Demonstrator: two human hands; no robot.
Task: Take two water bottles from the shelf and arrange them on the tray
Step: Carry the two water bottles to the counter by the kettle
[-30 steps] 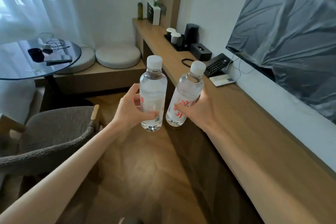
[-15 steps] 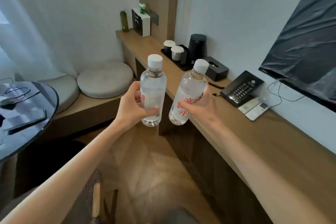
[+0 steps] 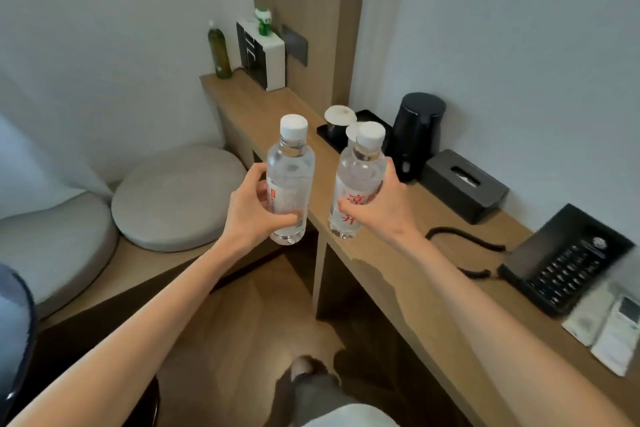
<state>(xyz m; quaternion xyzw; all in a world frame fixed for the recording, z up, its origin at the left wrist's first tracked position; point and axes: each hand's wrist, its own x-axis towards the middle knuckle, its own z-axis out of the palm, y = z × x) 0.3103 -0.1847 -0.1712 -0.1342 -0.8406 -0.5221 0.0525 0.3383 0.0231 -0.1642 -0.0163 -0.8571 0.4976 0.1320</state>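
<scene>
Two clear plastic water bottles with white caps were held upright in the air: the left hand [image 3: 254,210] wrapped around the left bottle [image 3: 290,180], the right hand [image 3: 381,210] around the right bottle [image 3: 358,185], which hid part of the black tray [image 3: 325,131] with two lidded cups on the long wooden table [image 3: 408,263] beyond.

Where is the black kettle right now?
The black kettle stands on the wooden counter against the wall, right of centre in the head view, between the black tray with the cups and the black tissue box.
</scene>
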